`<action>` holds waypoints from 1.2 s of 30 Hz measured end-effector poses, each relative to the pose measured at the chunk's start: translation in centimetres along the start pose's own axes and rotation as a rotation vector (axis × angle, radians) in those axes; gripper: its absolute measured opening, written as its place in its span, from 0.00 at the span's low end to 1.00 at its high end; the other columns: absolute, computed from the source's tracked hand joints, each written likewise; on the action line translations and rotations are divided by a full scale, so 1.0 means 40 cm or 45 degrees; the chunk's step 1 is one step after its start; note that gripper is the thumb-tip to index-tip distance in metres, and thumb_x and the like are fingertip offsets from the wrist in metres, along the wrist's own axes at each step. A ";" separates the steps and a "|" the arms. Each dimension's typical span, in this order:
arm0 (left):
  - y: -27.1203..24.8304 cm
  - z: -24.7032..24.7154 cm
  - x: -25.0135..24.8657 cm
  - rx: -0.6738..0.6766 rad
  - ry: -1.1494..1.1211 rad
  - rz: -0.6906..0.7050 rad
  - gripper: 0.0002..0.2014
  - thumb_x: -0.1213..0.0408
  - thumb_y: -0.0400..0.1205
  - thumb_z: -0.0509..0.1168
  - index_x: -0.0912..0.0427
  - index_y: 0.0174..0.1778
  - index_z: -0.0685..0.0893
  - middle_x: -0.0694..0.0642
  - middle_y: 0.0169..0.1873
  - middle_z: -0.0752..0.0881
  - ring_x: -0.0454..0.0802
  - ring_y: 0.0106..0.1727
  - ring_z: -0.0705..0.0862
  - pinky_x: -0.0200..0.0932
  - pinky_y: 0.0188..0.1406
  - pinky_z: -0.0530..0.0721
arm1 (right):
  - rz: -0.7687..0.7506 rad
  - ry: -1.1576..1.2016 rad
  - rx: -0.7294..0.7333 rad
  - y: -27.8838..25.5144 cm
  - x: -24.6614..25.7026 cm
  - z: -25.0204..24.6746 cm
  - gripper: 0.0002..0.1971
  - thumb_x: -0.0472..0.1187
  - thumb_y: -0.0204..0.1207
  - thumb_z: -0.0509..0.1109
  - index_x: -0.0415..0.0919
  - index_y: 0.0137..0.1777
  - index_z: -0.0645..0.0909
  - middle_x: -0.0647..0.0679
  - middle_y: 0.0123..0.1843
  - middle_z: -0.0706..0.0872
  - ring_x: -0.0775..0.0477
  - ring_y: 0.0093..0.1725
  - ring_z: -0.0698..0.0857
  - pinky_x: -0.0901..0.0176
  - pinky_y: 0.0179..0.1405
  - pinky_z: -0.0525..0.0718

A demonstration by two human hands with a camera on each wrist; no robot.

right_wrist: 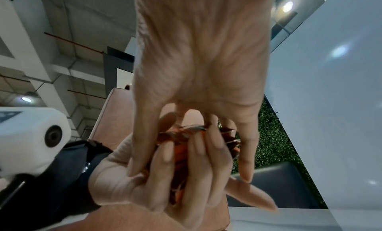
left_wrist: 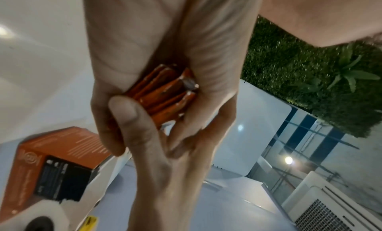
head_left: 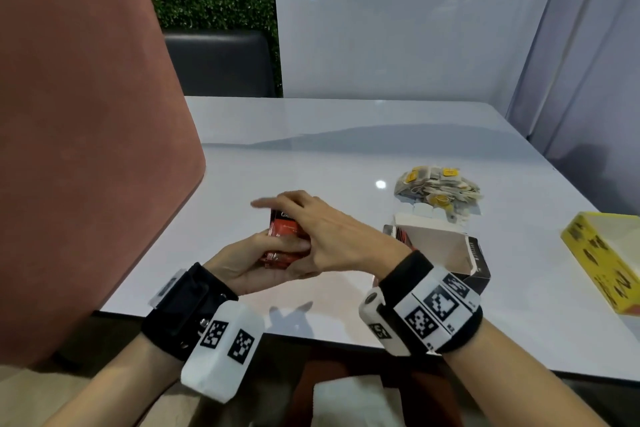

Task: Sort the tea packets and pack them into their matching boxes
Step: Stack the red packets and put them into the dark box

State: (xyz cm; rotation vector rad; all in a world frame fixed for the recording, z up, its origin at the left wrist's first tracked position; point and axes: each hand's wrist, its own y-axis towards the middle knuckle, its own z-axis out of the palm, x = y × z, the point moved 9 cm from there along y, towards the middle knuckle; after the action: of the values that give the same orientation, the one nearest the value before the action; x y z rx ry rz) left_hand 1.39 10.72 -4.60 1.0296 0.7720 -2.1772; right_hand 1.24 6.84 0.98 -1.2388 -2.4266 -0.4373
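A stack of red tea packets [head_left: 284, 236] [left_wrist: 163, 97] [right_wrist: 180, 157] is held between both hands just above the table. My left hand [head_left: 249, 263] cups it from below with fingers curled up round it. My right hand [head_left: 311, 225] lies over the top, its fingers [right_wrist: 246, 161] reaching down the far side and its thumb [left_wrist: 124, 113] pressing the near end. The right index finger sticks out to the left, blurred. The open orange and black box [head_left: 446, 251] [left_wrist: 62, 153] stands just right of the hands. A pile of yellow-tagged tea bags [head_left: 438, 187] lies behind it.
A yellow box [head_left: 602, 263] sits at the table's right edge. A brown chair back [head_left: 86, 114] fills the left side, reaching over the table corner. The white table's front edge [head_left: 311, 336] runs just under my wrists. A glossy wall stands behind.
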 end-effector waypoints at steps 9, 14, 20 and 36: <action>0.006 0.016 0.047 -0.063 0.091 -0.130 0.12 0.79 0.67 0.63 0.68 0.46 0.83 0.65 0.39 0.87 0.57 0.39 0.89 0.51 0.38 0.89 | -0.003 -0.070 -0.021 -0.041 -0.011 0.025 0.32 0.50 0.63 0.78 0.54 0.66 0.69 0.47 0.62 0.69 0.45 0.57 0.70 0.41 0.52 0.83; 0.018 0.041 0.056 -0.004 0.211 -0.111 0.14 0.80 0.64 0.66 0.66 0.44 0.82 0.62 0.37 0.85 0.51 0.38 0.86 0.43 0.40 0.87 | 0.015 -0.093 -0.099 -0.062 -0.027 0.007 0.30 0.47 0.64 0.78 0.54 0.64 0.68 0.48 0.57 0.68 0.46 0.54 0.70 0.44 0.50 0.83; 0.035 0.103 0.025 0.226 0.809 -0.055 0.33 0.72 0.66 0.69 0.61 0.69 0.68 0.57 0.45 0.84 0.44 0.47 0.85 0.38 0.47 0.84 | 0.068 0.214 -0.030 -0.126 -0.066 -0.128 0.29 0.39 0.71 0.76 0.49 0.70 0.69 0.51 0.56 0.83 0.71 0.43 0.82 0.76 0.47 0.78; 0.195 0.204 0.058 0.143 1.556 0.116 0.76 0.39 0.53 0.76 0.49 0.70 0.15 0.60 0.82 0.46 0.53 0.83 0.48 0.52 0.81 0.52 | 0.109 -0.478 -0.154 -0.323 -0.268 -0.274 0.16 0.28 0.73 0.69 0.52 0.50 0.77 0.55 0.48 0.81 0.61 0.43 0.70 0.65 0.40 0.68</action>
State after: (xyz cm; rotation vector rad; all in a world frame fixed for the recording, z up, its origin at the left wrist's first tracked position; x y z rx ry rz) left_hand 2.06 -0.76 -4.07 2.4205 1.0398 -1.3354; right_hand -1.49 -12.74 4.35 -1.5933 -2.6712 -0.3572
